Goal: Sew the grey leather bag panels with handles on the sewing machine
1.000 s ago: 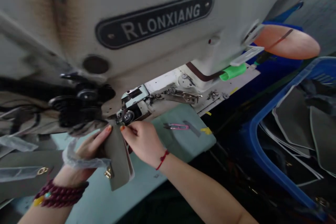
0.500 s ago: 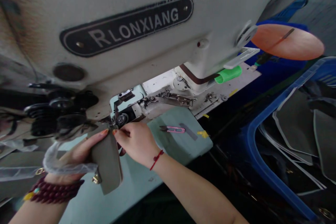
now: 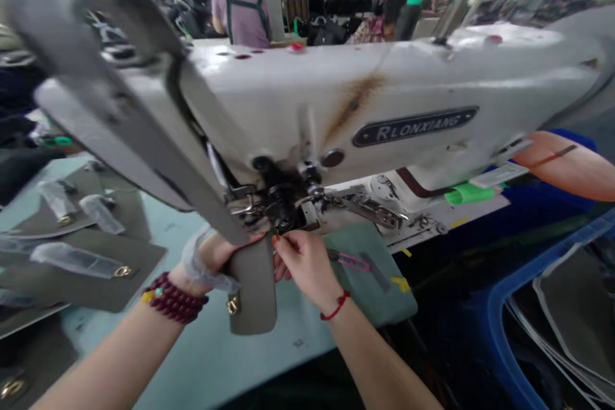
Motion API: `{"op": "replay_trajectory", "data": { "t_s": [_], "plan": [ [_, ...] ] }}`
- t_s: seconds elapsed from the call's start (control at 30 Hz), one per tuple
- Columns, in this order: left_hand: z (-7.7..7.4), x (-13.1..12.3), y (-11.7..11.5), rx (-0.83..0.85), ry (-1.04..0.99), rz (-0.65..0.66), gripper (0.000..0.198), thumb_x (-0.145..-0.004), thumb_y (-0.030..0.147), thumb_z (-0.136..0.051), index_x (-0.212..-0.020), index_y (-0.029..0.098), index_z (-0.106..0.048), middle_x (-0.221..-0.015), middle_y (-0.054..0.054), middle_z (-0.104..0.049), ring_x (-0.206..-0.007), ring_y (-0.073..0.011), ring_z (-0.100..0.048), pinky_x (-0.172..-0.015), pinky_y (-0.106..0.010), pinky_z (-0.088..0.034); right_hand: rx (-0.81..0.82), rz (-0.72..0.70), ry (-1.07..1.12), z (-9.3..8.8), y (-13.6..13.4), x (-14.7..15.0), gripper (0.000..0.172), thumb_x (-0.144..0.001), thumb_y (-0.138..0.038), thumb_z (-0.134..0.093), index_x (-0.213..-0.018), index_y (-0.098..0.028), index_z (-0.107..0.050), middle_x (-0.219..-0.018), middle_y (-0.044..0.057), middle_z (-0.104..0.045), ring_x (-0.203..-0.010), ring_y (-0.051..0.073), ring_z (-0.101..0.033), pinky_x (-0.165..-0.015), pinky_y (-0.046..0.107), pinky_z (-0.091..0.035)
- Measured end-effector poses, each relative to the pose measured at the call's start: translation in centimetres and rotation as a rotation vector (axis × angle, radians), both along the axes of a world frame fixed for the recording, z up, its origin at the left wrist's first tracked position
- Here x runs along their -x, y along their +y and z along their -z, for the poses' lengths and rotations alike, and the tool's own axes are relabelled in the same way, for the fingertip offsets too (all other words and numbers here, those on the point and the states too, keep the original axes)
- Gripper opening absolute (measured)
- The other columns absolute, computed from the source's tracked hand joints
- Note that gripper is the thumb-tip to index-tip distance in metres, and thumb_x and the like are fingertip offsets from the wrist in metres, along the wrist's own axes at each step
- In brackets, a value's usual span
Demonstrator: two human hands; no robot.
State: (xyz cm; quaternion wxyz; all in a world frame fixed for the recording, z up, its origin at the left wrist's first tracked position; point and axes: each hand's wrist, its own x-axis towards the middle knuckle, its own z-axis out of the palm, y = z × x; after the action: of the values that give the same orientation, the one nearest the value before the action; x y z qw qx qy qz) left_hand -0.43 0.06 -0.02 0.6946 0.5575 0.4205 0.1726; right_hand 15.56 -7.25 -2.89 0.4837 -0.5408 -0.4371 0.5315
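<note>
The left hand (image 3: pixel 214 257) and right hand (image 3: pixel 302 266), fingertips apparently pinching the top of an olive leather tab (image 3: pixel 253 288) with a brass fitting (image 3: pixel 232 305), sit just below the presser foot (image 3: pixel 283 221) of the sewing machine (image 3: pixel 384 96), risking pinched fingertips or a skewed seam if the tab slips.

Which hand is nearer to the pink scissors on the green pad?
The right hand is nearer, just beside the pink scissors. The left hand is farther away, on the other side of the gray strap.
</note>
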Motion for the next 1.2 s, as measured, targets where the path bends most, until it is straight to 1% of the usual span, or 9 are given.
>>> {"op": "replay_trajectory", "data": {
  "t_s": [0.1,0.2,0.33,0.47,0.7,0.87,0.97,1.1,1.2],
  "plan": [
    [0.2,-0.1,0.2,0.092,-0.123,0.002,0.026,-0.081,0.043,-0.070,-0.076,0.018,-0.074,-0.070,-0.004,-0.074,-0.062,-0.0212,-0.069,-0.058,-0.028,-0.057,0.026,0.006,0.027,0.1,0.0,0.1,0.033,-0.092,-0.036,-0.050,-0.065,-0.017,-0.055,-0.055,-0.001,-0.060,-0.040,0.010,-0.060,-0.037,0.014,-0.038],
    [0.3,0.0,0.5,0.158,-0.245,0.026,0.022,-0.082,0.040,-0.071,-0.083,0.018,-0.074,-0.077,-0.008,-0.076,-0.065,-0.0235,-0.070,-0.061,-0.031,-0.059,0.037,0.003,0.013,0.0,0.0,0.1,0.036,-0.091,-0.041,-0.050,-0.065,-0.016,-0.056,-0.054,-0.001,-0.061,-0.040,0.010,-0.060,-0.038,0.014,-0.039],
    [-0.2,-0.2,0.6,0.222,-0.314,0.085,0.025,-0.082,0.039,-0.071,-0.082,0.015,-0.072,-0.074,-0.010,-0.075,-0.064,-0.0242,-0.069,-0.060,-0.032,-0.059,0.038,0.028,-0.007,-0.1,-0.1,0.3,0.038,-0.090,-0.044,-0.051,-0.065,-0.015,-0.056,-0.053,0.000,-0.060,-0.040,0.009,-0.059,-0.039,0.014,-0.040],
    [-0.2,-0.3,0.8,0.244,-0.326,0.060,0.025,-0.076,0.040,-0.076,-0.080,0.015,-0.071,-0.070,-0.008,-0.074,-0.060,-0.0234,-0.069,-0.057,-0.031,-0.058,0.046,0.054,0.022,-0.2,-0.2,0.6,0.037,-0.090,-0.044,-0.052,-0.067,-0.015,-0.056,-0.055,0.000,-0.061,-0.041,0.009,-0.060,-0.040,0.014,-0.041],
    [1.4,0.1,1.7,0.214,-0.291,0.044,0.026,-0.077,0.037,-0.075,-0.092,0.017,-0.070,-0.082,-0.007,-0.075,-0.066,-0.0230,-0.070,-0.065,-0.035,-0.061,0.038,0.085,0.028,-0.2,-0.1,1.0,0.039,-0.089,-0.048,-0.054,-0.067,-0.015,-0.056,-0.055,0.000,-0.061,-0.041,0.009,-0.060,-0.040,0.014,-0.042],
    [0.7,0.1,2.2,0.186,-0.245,0.081,0.024,-0.075,0.038,-0.076,-0.083,0.016,-0.071,-0.074,-0.006,-0.075,-0.062,-0.0229,-0.070,-0.060,-0.032,-0.059,0.054,0.093,0.034,-0.3,0.0,1.3,0.041,-0.088,-0.050,-0.055,-0.066,-0.015,-0.057,-0.055,0.000,-0.062,-0.040,0.009,-0.060,-0.039,0.014,-0.043],
    [0.6,0.1,2.4,0.151,-0.229,0.087,0.022,-0.075,0.037,-0.077,-0.082,0.017,-0.072,-0.073,-0.005,-0.075,-0.061,-0.0218,-0.069,-0.059,-0.029,-0.058,0.060,0.102,0.040,-0.5,-0.1,1.4,0.041,-0.088,-0.050,-0.055,-0.066,-0.015,-0.057,-0.055,0.000,-0.062,-0.039,0.009,-0.060,-0.039,0.014,-0.042],
    [0.6,0.1,2.4,0.151,-0.232,0.113,0.022,-0.076,0.038,-0.075,-0.084,0.017,-0.073,-0.075,-0.006,-0.076,-0.063,-0.0223,-0.070,-0.062,-0.031,-0.058,0.058,0.101,0.031,-0.5,-0.2,1.5,0.043,-0.088,-0.052,-0.054,-0.066,-0.015,-0.056,-0.055,0.000,-0.063,-0.039,0.009,-0.060,-0.039,0.014,-0.042],
    [0.0,0.1,2.5,0.154,-0.232,0.153,0.024,-0.076,0.040,-0.074,-0.081,0.016,-0.073,-0.074,-0.006,-0.075,-0.064,-0.0235,-0.069,-0.061,-0.032,-0.058,0.073,0.096,0.046,-0.4,-0.2,1.5,0.043,-0.088,-0.053,-0.053,-0.068,-0.015,-0.056,-0.055,0.000,-0.063,-0.039,0.010,-0.061,-0.038,0.013,-0.041]
  ]
}}
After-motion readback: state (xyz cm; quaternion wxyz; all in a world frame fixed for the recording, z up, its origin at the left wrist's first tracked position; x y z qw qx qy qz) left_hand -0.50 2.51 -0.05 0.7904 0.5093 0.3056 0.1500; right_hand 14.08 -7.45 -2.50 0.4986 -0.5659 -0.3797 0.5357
